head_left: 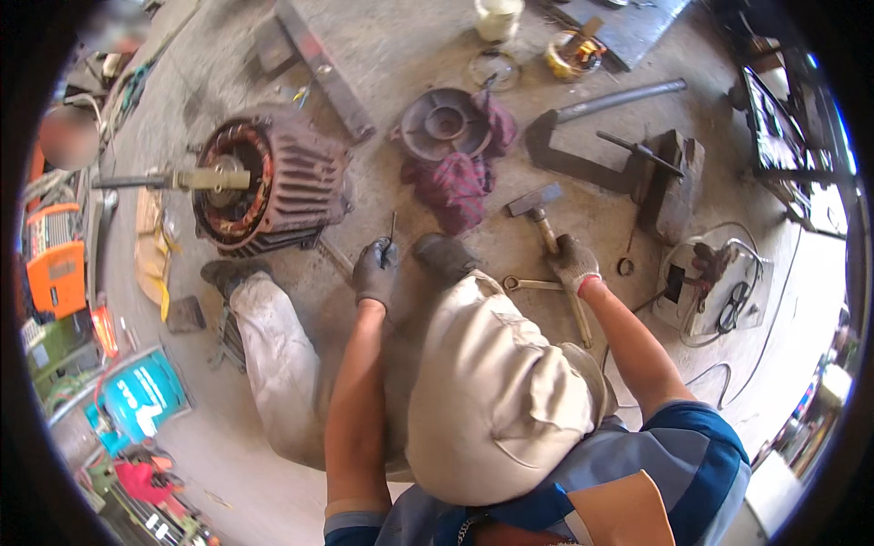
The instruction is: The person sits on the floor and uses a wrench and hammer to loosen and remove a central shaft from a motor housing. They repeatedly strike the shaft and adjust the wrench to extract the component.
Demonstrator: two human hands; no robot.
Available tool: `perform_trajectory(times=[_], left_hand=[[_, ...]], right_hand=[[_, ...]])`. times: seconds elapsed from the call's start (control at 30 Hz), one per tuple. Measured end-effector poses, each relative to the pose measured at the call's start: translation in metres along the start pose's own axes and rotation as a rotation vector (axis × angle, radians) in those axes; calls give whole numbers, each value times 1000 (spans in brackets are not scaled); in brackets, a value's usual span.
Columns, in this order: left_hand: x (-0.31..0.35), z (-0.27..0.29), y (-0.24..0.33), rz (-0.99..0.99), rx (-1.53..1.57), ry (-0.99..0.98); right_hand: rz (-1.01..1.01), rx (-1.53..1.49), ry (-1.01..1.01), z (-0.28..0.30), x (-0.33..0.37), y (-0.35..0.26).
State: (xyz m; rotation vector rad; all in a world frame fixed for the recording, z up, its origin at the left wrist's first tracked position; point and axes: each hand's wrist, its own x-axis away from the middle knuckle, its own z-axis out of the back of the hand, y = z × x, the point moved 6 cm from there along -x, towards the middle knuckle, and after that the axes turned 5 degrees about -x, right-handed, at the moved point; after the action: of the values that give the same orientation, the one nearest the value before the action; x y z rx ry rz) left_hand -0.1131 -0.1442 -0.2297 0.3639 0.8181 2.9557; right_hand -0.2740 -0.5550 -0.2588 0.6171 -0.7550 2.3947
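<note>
My left hand [374,271], in a dark glove, is closed around a thin dark rod [393,227] that points away from me. My right hand [574,261], gloved too, grips a hammer [541,215] by its wooden handle, the metal head turned away to the left. Below that hand a ring spanner [533,284] lies on the floor. Ahead and to the left rests a rusty electric motor [305,177] with copper windings showing at its open end and a bar jutting out leftward. A round motor end cover [444,125] sits on a pink checked cloth [455,188] ahead.
A steel bar [323,71] lies beyond the motor. At right are a bent metal frame [583,162], a heavy block [672,187] and a pale board [715,287] with looped cable. Tubs [574,56] stand at the back. An orange machine [56,273] and a blue gas cylinder [141,398] are left.
</note>
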Motion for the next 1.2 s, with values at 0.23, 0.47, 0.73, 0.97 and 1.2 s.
perform_trajectory(times=[0.23,0.47,0.73,0.97,1.2], left_hand=[[-22,109,139,-405,-178,60],[-33,226,300,-781,-417,324],[18,327,359,-926,-671,576],[28,406,311,-814,-576,568],[-30,340,339,-846,-496,462]], right_hand=[[77,-206,-146,3,34,30],[-188,-255,-114,9,96,130],[-92,-434,-147,33,17,43],[249,55,85,97,34,-21],[205,-382,161,148,21,1]])
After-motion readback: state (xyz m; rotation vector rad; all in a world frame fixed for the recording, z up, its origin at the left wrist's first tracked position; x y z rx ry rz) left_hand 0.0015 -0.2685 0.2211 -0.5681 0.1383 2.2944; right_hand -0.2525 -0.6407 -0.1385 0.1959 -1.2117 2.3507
